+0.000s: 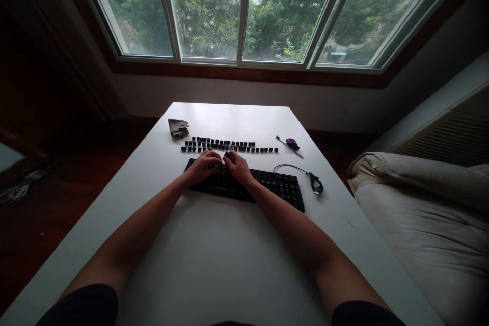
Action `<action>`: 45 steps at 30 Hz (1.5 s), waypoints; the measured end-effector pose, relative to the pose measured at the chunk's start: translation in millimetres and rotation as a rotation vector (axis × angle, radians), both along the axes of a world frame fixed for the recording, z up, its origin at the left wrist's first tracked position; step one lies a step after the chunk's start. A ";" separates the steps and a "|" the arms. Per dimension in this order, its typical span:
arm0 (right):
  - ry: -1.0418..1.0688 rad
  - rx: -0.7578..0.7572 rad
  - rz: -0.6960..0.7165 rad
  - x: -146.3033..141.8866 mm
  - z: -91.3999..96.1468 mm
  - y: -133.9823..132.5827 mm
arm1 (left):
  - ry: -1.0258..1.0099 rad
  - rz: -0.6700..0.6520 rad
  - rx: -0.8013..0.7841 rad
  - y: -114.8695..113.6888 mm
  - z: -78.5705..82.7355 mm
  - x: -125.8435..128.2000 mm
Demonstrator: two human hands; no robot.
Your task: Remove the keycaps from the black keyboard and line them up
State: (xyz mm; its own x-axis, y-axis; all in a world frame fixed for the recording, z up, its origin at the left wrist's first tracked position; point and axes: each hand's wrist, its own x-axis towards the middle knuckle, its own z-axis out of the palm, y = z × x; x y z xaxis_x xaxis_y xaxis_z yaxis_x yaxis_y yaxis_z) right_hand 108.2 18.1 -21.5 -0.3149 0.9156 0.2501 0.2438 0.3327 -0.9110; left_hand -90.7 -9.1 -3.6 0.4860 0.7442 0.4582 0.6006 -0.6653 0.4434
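A black keyboard (263, 181) lies slightly slanted on the white table, both my hands over its left half. My right hand (237, 167) has its fingers pinched around a small dark piece (227, 155), which looks like a keycap. Close beside it, my left hand (204, 167) curls its fingers inward, the tips meeting near the right fingertips; what they grip is too small to make out. Beyond the keyboard, several loose black keycaps (217, 146) stand in rows. Some keys under the hands are hidden.
A crumpled grey cloth (178, 128) lies at the table's far left. To the right are a thin brush-like stick (289, 147), a purple bundle (292, 143) and the coiled USB cable (315, 182). A padded beige seat (420, 214) stands right of the table (214, 260).
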 end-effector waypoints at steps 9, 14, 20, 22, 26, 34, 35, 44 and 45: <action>0.081 -0.118 -0.007 1.2 -2.9 9.4 | 0.183 0.030 0.114 -4.5 5.0 4.0; 0.129 -0.227 0.041 2.1 -3.3 13.2 | 0.119 0.004 0.091 -5.4 3.7 5.8; 0.187 -0.178 0.160 2.1 -1.0 6.1 | -0.173 0.108 -0.015 -1.6 2.8 3.4; 0.200 -0.193 0.165 1.3 -0.8 5.1 | -0.216 0.120 -0.033 -2.1 4.5 4.0; 0.272 -0.214 0.089 0.4 -2.7 8.2 | -0.228 0.120 -0.047 -4.1 7.2 5.8; 0.353 -0.202 -0.030 -1.7 -10.7 15.3 | -0.181 0.326 -0.035 6.8 2.8 -13.4; 0.352 -0.202 -0.030 -2.0 -10.8 15.1 | -0.168 0.356 -0.021 9.1 2.1 -17.0; 0.342 -0.187 -0.025 -0.6 -8.2 12.4 | 0.039 0.541 0.070 36.8 1.2 -33.5; 0.339 -0.183 -0.026 -0.5 -8.2 12.3 | 0.072 0.531 0.056 39.8 1.0 -32.4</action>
State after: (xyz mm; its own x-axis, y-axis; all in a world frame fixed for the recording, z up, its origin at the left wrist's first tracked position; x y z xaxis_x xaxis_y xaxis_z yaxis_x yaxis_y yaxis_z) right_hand 107.7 30.4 -29.6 -0.2183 0.9613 0.1679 -0.0751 0.1550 -0.9851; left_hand -123.0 30.7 -2.6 0.0808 0.8715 0.4837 0.8884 -0.2830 0.3615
